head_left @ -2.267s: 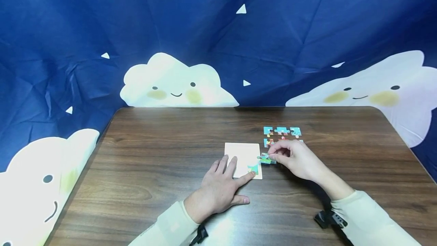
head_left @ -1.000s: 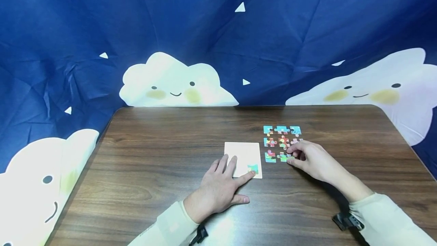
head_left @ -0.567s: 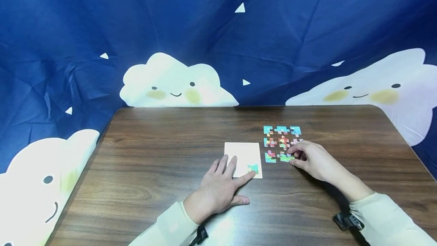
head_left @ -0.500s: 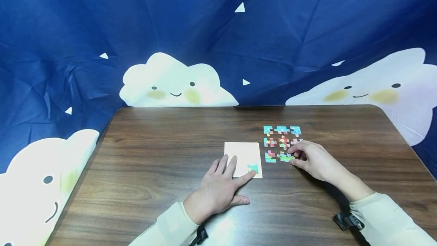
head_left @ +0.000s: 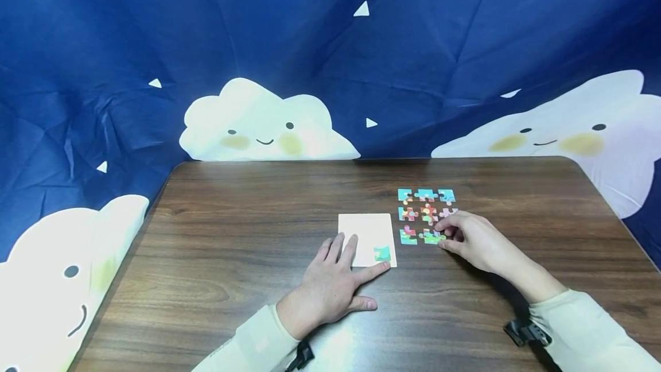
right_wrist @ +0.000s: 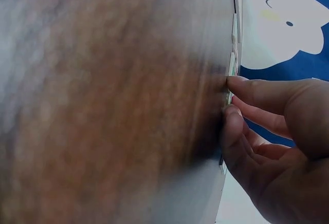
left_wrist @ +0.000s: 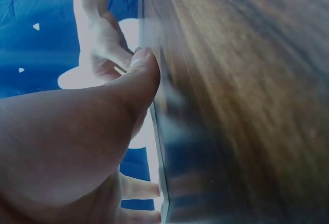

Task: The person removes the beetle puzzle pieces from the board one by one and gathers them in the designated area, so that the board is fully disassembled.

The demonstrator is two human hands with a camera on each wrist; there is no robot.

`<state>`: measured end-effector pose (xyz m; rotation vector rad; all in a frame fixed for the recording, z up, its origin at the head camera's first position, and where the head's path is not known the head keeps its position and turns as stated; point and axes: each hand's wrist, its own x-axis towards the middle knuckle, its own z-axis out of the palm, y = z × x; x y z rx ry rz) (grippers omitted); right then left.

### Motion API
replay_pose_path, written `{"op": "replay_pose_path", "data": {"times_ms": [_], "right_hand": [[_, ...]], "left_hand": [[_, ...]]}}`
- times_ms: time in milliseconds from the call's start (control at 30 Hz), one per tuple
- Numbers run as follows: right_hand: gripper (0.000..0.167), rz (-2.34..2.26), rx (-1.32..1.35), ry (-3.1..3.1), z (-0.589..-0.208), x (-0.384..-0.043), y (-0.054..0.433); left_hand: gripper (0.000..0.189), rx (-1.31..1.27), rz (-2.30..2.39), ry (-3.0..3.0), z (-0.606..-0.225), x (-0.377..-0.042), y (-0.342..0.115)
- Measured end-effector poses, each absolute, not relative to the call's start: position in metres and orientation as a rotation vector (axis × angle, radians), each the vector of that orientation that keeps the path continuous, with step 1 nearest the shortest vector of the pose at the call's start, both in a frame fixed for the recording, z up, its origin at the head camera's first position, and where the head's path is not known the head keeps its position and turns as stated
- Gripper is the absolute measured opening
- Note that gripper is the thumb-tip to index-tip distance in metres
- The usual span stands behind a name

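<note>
A square white puzzle board (head_left: 364,226) lies flat on the brown table. A teal-green puzzle piece (head_left: 383,254) sits in its lower right corner. My left hand (head_left: 327,289) rests with straight, spread fingers, two on the board's left part and the index fingertip at its lower edge. Right of the board, my right hand (head_left: 475,243) pinches a green jigsaw piece (head_left: 431,237) low at the tabletop, between thumb and index finger. The right wrist view shows that hand's fingertips (right_wrist: 234,84) close together at the edge-on pieces.
Several colourful jigsaw pieces lie in rows right of the board, among them a blue one (head_left: 426,194), a red one (head_left: 428,214) and a red-green one (head_left: 408,236). The table's far edge (head_left: 310,161) meets a blue cloud-print curtain (head_left: 310,27).
My right hand has moved right from beside the board and set the red-green piece down in the bottom row. It now holds the green one. My left index finger has slid off the teal-green piece.
</note>
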<state>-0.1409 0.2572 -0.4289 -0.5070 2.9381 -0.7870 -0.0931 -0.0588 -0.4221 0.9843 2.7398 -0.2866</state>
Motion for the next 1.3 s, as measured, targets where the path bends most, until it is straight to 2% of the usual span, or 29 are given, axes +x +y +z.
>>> {"op": "replay_pose_path", "data": {"times_ms": [267,667,1300], "right_hand": [[0.016,-0.859,-0.526,2.945,-0.423,-0.137,0.247],[0.012,-0.992,-0.719,2.752,-0.421,-0.131,0.188],[0.021,-0.897,-0.63,2.766,-0.424,-0.132,0.165]], "left_hand": [[0.071,0.992,-0.308,2.726,-0.42,-0.095,-0.058],[0.072,0.996,-0.274,2.74,-0.42,-0.095,-0.059],[0.072,0.948,-0.229,2.704,-0.421,-0.095,-0.059]]}}
